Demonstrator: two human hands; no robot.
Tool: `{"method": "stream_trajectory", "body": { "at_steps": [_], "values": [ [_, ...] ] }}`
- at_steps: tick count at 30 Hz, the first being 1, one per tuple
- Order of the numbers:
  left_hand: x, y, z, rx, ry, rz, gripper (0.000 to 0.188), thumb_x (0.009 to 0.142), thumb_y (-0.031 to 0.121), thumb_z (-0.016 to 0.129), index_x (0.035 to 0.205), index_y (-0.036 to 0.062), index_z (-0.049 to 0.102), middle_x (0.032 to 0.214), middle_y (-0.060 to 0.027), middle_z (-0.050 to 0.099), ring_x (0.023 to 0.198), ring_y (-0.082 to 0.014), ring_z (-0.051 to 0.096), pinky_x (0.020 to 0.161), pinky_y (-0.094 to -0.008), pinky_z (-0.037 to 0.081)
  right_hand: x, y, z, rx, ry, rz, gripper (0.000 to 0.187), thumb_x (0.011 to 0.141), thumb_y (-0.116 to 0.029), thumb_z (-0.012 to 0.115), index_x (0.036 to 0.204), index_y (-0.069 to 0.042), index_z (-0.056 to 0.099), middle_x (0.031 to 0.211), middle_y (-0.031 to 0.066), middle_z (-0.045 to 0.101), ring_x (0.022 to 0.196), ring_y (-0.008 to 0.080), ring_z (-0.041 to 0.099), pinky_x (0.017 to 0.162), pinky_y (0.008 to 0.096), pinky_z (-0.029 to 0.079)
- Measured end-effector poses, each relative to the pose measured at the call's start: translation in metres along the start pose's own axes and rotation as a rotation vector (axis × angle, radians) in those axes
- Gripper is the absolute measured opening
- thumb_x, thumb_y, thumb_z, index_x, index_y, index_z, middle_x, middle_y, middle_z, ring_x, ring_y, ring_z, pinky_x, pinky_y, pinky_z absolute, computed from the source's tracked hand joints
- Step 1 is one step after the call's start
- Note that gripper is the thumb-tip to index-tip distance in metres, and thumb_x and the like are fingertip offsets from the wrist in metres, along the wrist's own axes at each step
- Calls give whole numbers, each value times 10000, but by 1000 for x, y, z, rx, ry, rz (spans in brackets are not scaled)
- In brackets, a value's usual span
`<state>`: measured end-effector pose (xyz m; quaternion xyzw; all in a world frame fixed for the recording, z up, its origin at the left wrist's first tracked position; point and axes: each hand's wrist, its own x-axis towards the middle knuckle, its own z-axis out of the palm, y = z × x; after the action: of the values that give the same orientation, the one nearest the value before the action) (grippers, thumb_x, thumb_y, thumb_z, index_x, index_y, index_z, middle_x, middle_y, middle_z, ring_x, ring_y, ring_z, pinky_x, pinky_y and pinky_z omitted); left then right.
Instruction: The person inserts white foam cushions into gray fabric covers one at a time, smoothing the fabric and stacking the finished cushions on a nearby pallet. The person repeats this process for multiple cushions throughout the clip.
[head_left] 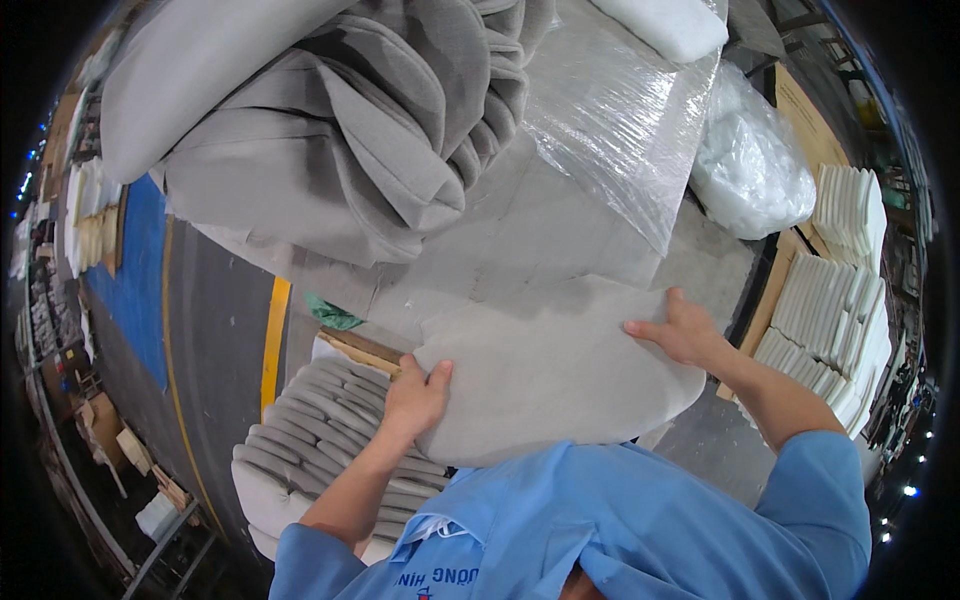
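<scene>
A flat, light grey fabric-covered seat cushion (560, 370) lies in front of my body, its near edge against my blue shirt. My left hand (416, 402) grips its left edge with the thumb on top. On the far right edge, my right hand (682, 330) holds it the same way, thumb over the upper face. The fingers beneath the cushion are hidden. Beyond it, a big heap of grey fabric covers (400, 130) rests on the plastic-covered table (610, 130).
Several finished-looking grey cushions (335, 415) stand packed in rows at the lower left. White foam pads (825, 310) are stacked at the right, near a clear plastic bag (750, 160) of white filling. A white pad (672, 25) lies at the table's far side. Yellow tape (274, 335) marks the floor.
</scene>
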<state>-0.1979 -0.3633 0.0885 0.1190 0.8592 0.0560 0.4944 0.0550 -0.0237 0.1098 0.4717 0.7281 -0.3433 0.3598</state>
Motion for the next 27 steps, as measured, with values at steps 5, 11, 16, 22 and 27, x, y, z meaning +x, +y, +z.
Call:
{"method": "stream_trajectory", "body": {
  "at_steps": [5, 11, 16, 22, 27],
  "values": [
    [23, -3, 2, -11, 26, -10, 793, 1022, 565, 541, 1354, -151, 465, 1231, -423, 630, 1248, -523, 600, 1058, -516, 460, 11, -5, -9, 17, -51, 39, 1054, 843, -728, 713, 1275, 211, 504, 1147, 403, 662, 1111, 472, 689, 953, 479, 545],
    [39, -10, 5, -55, 30, -9, 717, 1039, 550, 529, 1297, -117, 576, 1203, -385, 654, 1216, -506, 618, 1022, -500, 474, 35, 6, 1, 45, -2, 21, 986, 879, -714, 681, 1243, 199, 600, 1156, 359, 684, 1113, 442, 693, 958, 471, 536],
    [53, -20, 9, -200, 18, 17, 650, 1063, 495, 522, 1170, -130, 663, 1136, -331, 693, 1100, -415, 673, 978, -432, 494, 65, 23, 12, 176, -71, -6, 832, 910, -662, 676, 1166, 130, 706, 1140, 284, 724, 1102, 410, 701, 944, 461, 533],
    [60, -36, 19, -478, -41, 50, 617, 1081, 443, 527, 1189, -144, 684, 1136, -212, 739, 1065, -281, 684, 936, -380, 508, 76, 31, 6, 456, -284, 6, 665, 1018, -572, 593, 1214, 47, 732, 1242, 224, 714, 1129, 345, 698, 966, 450, 538],
    [60, -22, 11, -516, -81, 30, 662, 1086, 476, 511, 1298, -138, 637, 1242, -191, 716, 1113, -267, 686, 957, -356, 524, 85, 47, 19, 716, -323, 30, 709, 1059, -584, 521, 1379, 38, 636, 1355, 212, 663, 1195, 345, 672, 1027, 469, 524]
  ]
}}
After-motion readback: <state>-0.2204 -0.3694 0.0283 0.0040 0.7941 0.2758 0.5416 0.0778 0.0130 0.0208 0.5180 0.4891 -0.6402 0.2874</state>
